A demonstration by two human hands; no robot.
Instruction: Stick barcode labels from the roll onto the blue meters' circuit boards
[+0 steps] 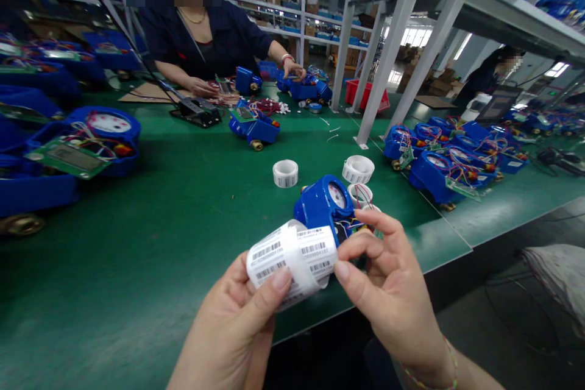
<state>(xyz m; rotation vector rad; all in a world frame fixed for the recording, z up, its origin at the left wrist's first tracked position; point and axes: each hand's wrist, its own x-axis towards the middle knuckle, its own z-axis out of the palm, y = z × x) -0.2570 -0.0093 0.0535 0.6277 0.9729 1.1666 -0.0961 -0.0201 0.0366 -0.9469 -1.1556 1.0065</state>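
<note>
A roll of white barcode labels (274, 256) is held up over the front edge of the green table. My left hand (242, 311) is closed round the roll, its thumb pressed on the printed face. With thumb and forefinger, my right hand (384, 280) pinches the loose end of the label strip at the roll's right side. Just behind the roll stands a blue water meter (322, 204) with a round dial and wires, its lower part hidden by the labels and my right hand. More label rolls, a single one (286, 173) and another (358, 169), rest beyond it.
Blue meters with circuit boards crowd the left (86, 140) and the right (452, 164) of the green table (183, 195). Across it, a co-worker (205, 42) handles meter parts. Grey shelf posts (397, 42) rise at the back right, near a red bin (365, 95).
</note>
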